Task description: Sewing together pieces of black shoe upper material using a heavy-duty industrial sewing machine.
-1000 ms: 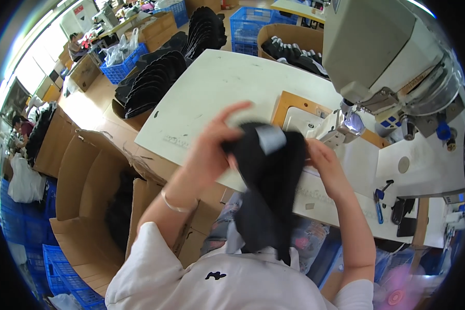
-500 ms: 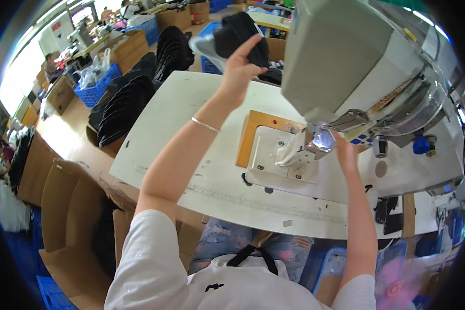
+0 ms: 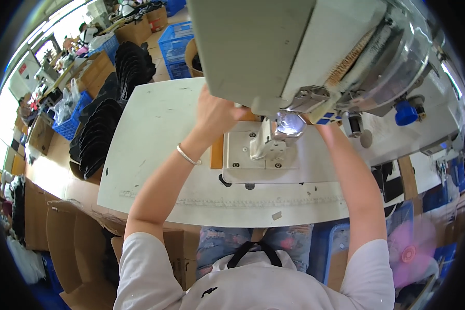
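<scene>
A sewing machine (image 3: 253, 51) with a large grey head fills the upper middle of the view. Behind the lower left edge of that head is my left hand (image 3: 215, 116), its thumb pointing right and its other fingers hidden. My right hand (image 3: 324, 129) reaches in from the right, behind the lit needle area, with its fingers out of sight. Whether either hand holds anything cannot be seen. Between my hands stands the presser clamp (image 3: 263, 142) on a white metal plate (image 3: 237, 152), with an orange-brown board (image 3: 217, 155) along its left side.
The white table (image 3: 150, 134) curves around the machine. Stacked black curved pieces (image 3: 101, 132) stand beyond its left edge, near blue crates (image 3: 174, 46). An open cardboard box (image 3: 80, 243) sits at lower left. A spinning pink fan (image 3: 409, 253) is at lower right.
My left hand has come down from the raised black piece at the far side to the machine head. That black piece is out of view. The whole view has shifted toward the right.
</scene>
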{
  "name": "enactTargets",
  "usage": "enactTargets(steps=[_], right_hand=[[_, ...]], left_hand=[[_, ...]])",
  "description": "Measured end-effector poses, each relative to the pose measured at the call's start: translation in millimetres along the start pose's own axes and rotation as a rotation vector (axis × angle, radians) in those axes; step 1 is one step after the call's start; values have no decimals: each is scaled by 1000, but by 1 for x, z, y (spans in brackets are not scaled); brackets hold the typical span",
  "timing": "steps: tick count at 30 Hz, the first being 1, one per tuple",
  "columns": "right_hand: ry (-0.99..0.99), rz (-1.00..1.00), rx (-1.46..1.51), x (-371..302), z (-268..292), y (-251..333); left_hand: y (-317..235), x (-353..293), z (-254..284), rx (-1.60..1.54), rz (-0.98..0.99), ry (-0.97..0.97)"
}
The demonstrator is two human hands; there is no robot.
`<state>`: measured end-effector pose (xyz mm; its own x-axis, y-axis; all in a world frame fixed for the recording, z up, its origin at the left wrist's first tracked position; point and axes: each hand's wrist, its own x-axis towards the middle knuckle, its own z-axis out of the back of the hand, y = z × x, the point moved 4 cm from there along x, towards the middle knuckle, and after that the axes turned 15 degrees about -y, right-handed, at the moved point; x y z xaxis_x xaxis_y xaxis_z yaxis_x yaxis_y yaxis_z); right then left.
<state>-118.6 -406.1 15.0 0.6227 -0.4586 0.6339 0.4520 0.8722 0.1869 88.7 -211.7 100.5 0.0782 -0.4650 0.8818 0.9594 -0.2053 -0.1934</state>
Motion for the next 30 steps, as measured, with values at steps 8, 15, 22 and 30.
enactTargets(steps=[8,15,22,30], right_hand=[[44,80,133,-17,35,3],[-82,75,266,-33,42,-1],[31,-160,571,-25,47,21],[138,-153,508,-16,64,60]], left_hand=[[76,-13,17,-161,278,264],[273,-76,211,763,459,-55],[376,-146,325,860,985,109],[364,-197,279,1128,449,310]])
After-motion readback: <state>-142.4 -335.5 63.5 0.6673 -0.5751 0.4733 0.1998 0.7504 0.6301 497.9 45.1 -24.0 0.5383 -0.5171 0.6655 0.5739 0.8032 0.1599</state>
